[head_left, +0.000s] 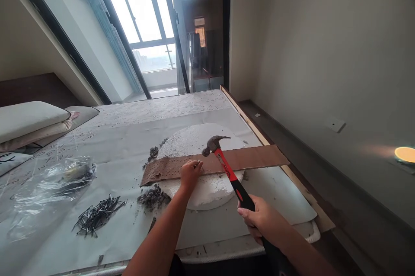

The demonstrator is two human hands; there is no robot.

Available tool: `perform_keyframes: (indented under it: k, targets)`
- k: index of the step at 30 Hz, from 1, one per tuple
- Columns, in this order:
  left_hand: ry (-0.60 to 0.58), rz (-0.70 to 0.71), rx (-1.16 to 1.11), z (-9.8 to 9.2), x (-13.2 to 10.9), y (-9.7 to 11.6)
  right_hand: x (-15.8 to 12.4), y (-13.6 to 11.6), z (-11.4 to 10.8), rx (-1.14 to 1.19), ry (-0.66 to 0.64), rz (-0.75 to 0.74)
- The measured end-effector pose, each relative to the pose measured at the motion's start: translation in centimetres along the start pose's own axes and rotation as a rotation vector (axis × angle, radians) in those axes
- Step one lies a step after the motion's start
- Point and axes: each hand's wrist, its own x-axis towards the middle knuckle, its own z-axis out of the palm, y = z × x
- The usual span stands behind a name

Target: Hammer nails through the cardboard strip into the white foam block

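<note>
My right hand [257,217] grips a claw hammer [225,163] by its black and red handle, with the head raised above a long brown board [241,159]. Over the board's middle, my left hand [190,174] is closed in a pinch on what looks like a nail, mostly hidden by the fingers. Rows of small holes cover the board's left part, and its left end is cracked and bent. Beneath the board lies a round white slab [207,198]. A heap of dark nails [97,215] rests to the left of my left forearm.
Grey crumbled debris [154,197] lies around the slab's left side. A clear plastic bag [55,198] is at the left, with folded bedding [32,120] behind it. A pale sheet [123,146] covers the work surface, whose wooden edge [249,124] runs along the right near the wall.
</note>
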Motion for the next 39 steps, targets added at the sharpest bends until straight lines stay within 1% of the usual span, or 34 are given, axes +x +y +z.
perform_keyframes:
  k: [3,5,9,11,12,17,21,23,28,34,35,39]
  targets:
    - [0.004,0.007,0.024,0.2,-0.1,0.1,-0.3,-0.2,0.2,-0.105,0.03,-0.005]
    - [0.002,0.001,0.047,0.3,-0.2,0.2,-0.7,-0.4,0.4,-0.224,0.069,-0.011]
    - [0.006,-0.02,0.09,0.5,-0.4,0.3,-1.5,-1.2,0.8,-0.494,0.197,-0.12]
    - [-0.002,-0.023,0.109,0.6,-0.5,0.3,-1.6,-1.5,1.1,-0.57,0.248,-0.164]
    - [-0.009,-0.023,0.115,0.6,-0.6,0.3,-1.5,-1.5,1.2,-0.593,0.252,-0.166]
    - [-0.016,-0.064,0.143,0.8,-0.7,0.2,-1.1,-1.4,1.6,-0.65,0.182,-0.091]
    - [-0.031,-0.056,0.116,0.9,-0.8,0.2,-1.2,-1.0,1.4,-0.645,0.247,-0.152]
    - [-0.03,-0.064,0.109,0.9,-0.8,0.2,-1.1,-0.8,1.4,-0.644,0.27,-0.152]
    - [-0.042,-0.066,0.113,0.6,-1.2,0.4,-1.0,-0.9,1.4,-0.71,0.208,-0.087]
    - [-0.057,-0.069,0.162,0.5,-1.2,0.5,-1.3,-0.7,1.3,-0.745,0.309,-0.144]
    - [-0.061,-0.073,0.168,0.5,-1.2,0.5,-1.1,-0.5,1.4,-0.757,0.305,-0.146]
    - [-0.112,-0.102,0.205,0.3,-1.2,0.8,-0.8,-0.1,1.4,-0.798,0.215,-0.134]
